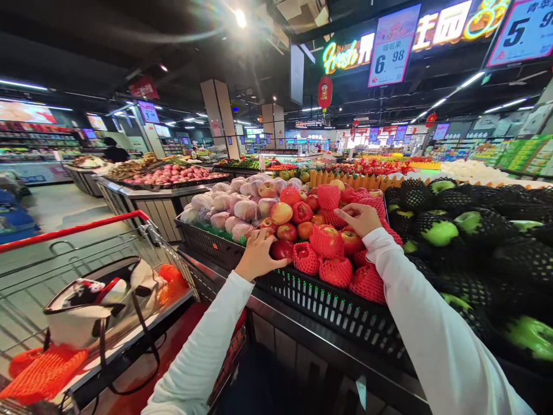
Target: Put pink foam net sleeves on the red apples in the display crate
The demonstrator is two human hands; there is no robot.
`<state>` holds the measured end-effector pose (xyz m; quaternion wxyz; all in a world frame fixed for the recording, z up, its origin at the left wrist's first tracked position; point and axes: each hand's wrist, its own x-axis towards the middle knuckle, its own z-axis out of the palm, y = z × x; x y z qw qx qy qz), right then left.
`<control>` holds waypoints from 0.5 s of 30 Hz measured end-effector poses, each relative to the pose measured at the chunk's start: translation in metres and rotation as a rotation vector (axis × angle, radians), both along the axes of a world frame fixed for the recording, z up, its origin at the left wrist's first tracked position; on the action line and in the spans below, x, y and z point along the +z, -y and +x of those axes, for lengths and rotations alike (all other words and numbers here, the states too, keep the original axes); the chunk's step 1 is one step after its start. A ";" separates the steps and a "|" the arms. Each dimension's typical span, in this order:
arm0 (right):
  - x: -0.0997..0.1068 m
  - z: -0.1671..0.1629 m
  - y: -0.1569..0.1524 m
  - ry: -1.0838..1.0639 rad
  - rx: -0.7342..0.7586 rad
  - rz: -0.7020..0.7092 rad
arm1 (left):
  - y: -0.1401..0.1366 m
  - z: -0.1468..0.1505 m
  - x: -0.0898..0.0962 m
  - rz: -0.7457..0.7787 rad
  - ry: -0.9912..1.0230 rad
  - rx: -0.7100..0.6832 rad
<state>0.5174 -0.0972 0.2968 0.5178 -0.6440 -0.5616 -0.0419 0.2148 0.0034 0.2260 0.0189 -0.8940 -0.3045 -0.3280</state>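
My left hand point(254, 257) is curled at the front edge of the black crate, its thumb and fingers around a dark red apple point(281, 249). Further back on the right, my right hand point(360, 219) pinches at a red foam net point(333, 219) among the fruit, thumb and fingertips close together. Between my hands lie bare red apples point(287, 232) and several apples in red foam nets point(336, 272). The black crate point(319, 294) holds them all. My palm and fingers partly hide the fruit beneath.
Pale wrapped fruit point(246, 210) fills the crate's left part. Green fruit in black nets point(439, 232) is heaped on the right. At the left stands a shopping cart point(78, 226) carrying a cloth bag point(78, 323) and orange netting point(47, 372). Price signs point(394, 46) hang overhead.
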 end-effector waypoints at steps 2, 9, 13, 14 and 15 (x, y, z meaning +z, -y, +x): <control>0.000 0.001 -0.001 -0.029 -0.014 0.023 | -0.004 0.001 -0.007 0.011 0.119 -0.029; -0.001 0.007 -0.001 -0.127 -0.095 0.139 | -0.006 0.010 -0.027 0.106 0.373 -0.091; 0.001 0.007 0.000 -0.182 -0.155 0.192 | -0.007 0.012 -0.031 0.172 0.316 -0.090; 0.002 0.007 0.001 -0.197 -0.174 0.225 | -0.007 0.012 -0.032 0.177 0.294 -0.083; 0.004 0.006 0.002 -0.214 -0.200 0.271 | -0.007 0.012 -0.032 0.178 0.271 -0.074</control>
